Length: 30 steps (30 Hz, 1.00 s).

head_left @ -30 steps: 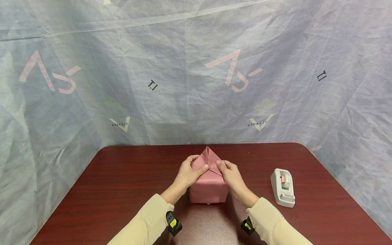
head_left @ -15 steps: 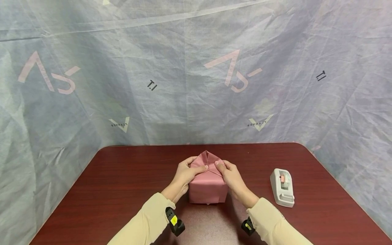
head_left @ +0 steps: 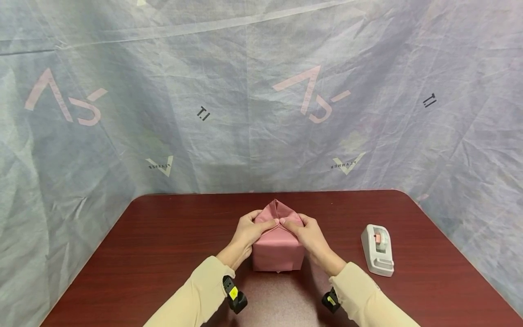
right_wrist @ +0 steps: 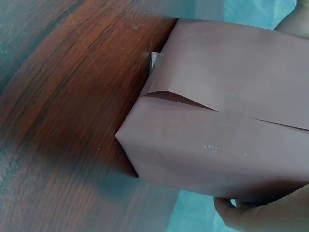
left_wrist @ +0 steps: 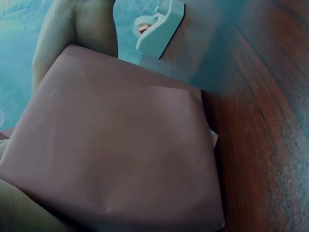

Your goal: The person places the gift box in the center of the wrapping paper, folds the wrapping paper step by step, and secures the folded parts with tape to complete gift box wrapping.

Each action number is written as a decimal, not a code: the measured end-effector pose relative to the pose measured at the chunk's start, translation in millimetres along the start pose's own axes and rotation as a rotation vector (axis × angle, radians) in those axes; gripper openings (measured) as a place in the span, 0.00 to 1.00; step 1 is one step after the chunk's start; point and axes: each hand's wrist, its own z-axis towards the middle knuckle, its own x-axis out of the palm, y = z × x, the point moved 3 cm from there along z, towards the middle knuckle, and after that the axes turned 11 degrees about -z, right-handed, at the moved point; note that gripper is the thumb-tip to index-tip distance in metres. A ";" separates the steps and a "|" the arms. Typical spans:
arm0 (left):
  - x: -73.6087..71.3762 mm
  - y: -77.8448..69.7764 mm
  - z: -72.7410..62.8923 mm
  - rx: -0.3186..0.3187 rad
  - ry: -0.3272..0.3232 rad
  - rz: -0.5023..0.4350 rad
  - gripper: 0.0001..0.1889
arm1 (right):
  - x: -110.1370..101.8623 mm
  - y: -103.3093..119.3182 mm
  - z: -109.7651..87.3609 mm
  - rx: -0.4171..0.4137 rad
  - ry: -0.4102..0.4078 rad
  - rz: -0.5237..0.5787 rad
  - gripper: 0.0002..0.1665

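Observation:
A box wrapped in pink paper [head_left: 278, 255] stands upright on the table. Its paper rises at the top into a pointed flap [head_left: 276, 210] with a centre crease. My left hand [head_left: 246, 232] holds the left upper side, thumb over the front fold. On the other side my right hand [head_left: 310, 235] holds the paper the same way, the two thumb tips nearly meeting at the middle. Most fingers are hidden behind the paper. In the right wrist view, an overlapping seam runs up the wrapped box [right_wrist: 193, 135], slightly gaping near the bottom.
A white tape dispenser [head_left: 377, 250] with a roll in it lies to the right on the dark red wooden table [head_left: 184, 231]. A scrap of clear tape [right_wrist: 155, 60] sticks out at the box's bottom edge. A printed grey cloth [head_left: 229, 91] hangs behind.
My right thumb has slid inward along the fold to meet the left one. The flap's peak has dropped slightly, and its two sides draw together. The box stays in place.

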 end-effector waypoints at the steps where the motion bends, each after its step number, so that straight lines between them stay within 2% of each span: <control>1: 0.1 -0.1 -0.1 -0.003 -0.001 -0.005 0.26 | -0.5 0.0 0.2 0.001 0.005 -0.003 0.20; 8: 0.7 0.8 0.7 -0.042 0.004 -0.065 0.27 | -2.3 1.7 1.7 0.003 0.032 -0.030 0.23; 14: -3.4 3.4 3.5 -0.043 0.053 -0.135 0.21 | -1.4 1.6 2.6 0.019 0.035 -0.017 0.21; 19: -14.3 5.0 9.1 -0.063 0.168 -0.232 0.20 | 0.6 0.8 3.7 0.018 0.032 -0.025 0.20; 24: -24.6 5.5 15.0 -0.111 0.315 -0.216 0.21 | 1.5 1.7 3.2 0.011 0.021 -0.037 0.20; 30: -26.3 3.8 19.7 -0.098 0.418 -0.222 0.26 | 0.4 2.0 2.5 0.021 0.014 -0.021 0.20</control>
